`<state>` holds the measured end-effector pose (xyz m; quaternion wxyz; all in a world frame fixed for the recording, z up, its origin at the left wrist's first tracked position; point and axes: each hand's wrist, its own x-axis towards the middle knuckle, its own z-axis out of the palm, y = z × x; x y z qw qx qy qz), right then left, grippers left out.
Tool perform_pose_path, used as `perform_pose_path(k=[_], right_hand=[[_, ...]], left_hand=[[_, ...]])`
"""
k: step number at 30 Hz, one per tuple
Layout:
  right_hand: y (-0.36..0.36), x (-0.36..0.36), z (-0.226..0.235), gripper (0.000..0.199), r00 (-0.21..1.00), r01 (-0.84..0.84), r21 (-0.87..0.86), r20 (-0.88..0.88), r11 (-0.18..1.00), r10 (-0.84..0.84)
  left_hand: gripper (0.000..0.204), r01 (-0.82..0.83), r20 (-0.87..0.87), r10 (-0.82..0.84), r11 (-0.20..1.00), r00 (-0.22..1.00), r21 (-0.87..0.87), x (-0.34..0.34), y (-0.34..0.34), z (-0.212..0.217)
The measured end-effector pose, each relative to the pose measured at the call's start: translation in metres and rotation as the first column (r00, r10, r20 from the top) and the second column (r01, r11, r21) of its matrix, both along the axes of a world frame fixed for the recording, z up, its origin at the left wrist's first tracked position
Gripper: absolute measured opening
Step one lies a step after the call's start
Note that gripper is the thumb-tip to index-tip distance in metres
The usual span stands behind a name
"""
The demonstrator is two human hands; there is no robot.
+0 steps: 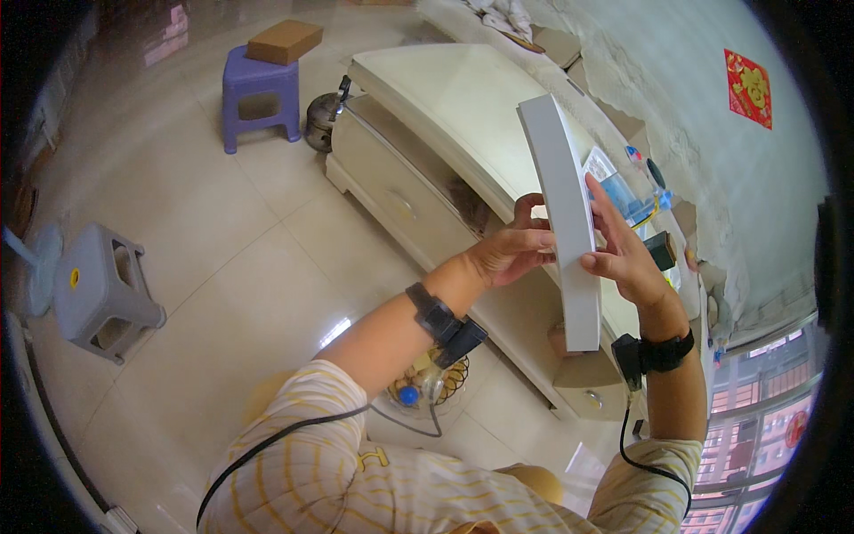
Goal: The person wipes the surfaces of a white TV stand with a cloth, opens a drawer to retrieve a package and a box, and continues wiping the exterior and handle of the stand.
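Note:
A long, slim white box (pixel 567 214) stands nearly upright between my hands, with its narrow side toward me and its top leaning a little left. My left hand (pixel 514 249) grips its left side, fingers bent and partly hidden by the box. On the right, my right hand (pixel 633 267) holds it with the thumb near the edge and the fingers along the far face. The box is above a cream cabinet (pixel 445 93). Black bands with small cabled devices circle both wrists.
A purple stool (pixel 260 100) bears a brown cardboard box (pixel 285 42); a metal pot (pixel 321 122) is beside the cabinet. A grey stool (pixel 102 289) stands left. Near my knees sits a wire basket (pixel 455 378). Behind my right hand are a blue container (pixel 623 198) and a dark box (pixel 660 251).

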<state>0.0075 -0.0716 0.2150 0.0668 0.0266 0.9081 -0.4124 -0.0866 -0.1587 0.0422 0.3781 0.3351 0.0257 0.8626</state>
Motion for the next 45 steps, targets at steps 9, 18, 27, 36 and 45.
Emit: perform_pose_path(k=[9,18,27,36,45], right_hand=[[0.0,-0.002,-0.002,0.106,0.999,-0.009,0.058,-0.034,0.998,0.011],[-0.001,0.002,-0.003,0.105,0.995,0.03,0.158,-0.101,0.987,-0.014],[0.01,0.003,-0.014,0.102,0.989,-0.011,0.202,-0.144,0.979,0.041],[0.01,-0.001,-0.013,0.103,0.999,0.005,0.22,-0.052,0.976,0.007],[0.011,-0.001,-0.026,0.097,0.987,0.058,0.187,-0.155,0.981,-0.029]], left_hand=[[0.079,-0.062,-0.019,0.063,0.997,0.998,0.041,0.001,-0.004,0.008],[0.082,-0.147,-0.036,0.148,0.989,0.988,0.012,0.005,-0.004,0.007],[0.083,-0.175,-0.057,0.173,0.984,0.983,-0.035,0.005,0.005,-0.001],[0.084,-0.128,-0.038,0.13,0.99,0.991,0.061,0.001,0.001,0.0],[0.1,-0.173,-0.089,0.171,0.985,0.981,-0.017,0.0,-0.003,0.007]])
